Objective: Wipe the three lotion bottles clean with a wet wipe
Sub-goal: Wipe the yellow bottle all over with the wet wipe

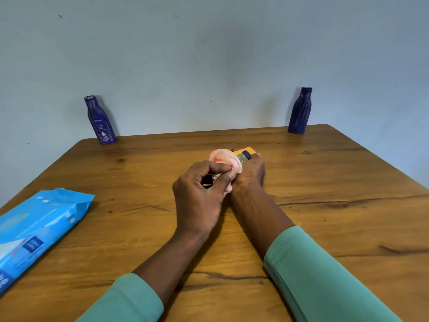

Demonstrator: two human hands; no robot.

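Right hand (249, 170) grips small orange bottle (245, 154), light, rigid, maybe slick; left hand (202, 194) pinches soft limp wipe (224, 158) on its cap end

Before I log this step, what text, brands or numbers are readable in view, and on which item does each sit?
"NIVEA": on the left blue lotion bottle; the smaller lines beneath it are too small to read.
Wet wipes pack: dark blue logo patch with white lettering, too blurred to read.
Orange bottle held in the hands: label print too small to read.
Right blue lotion bottle: no text showing.
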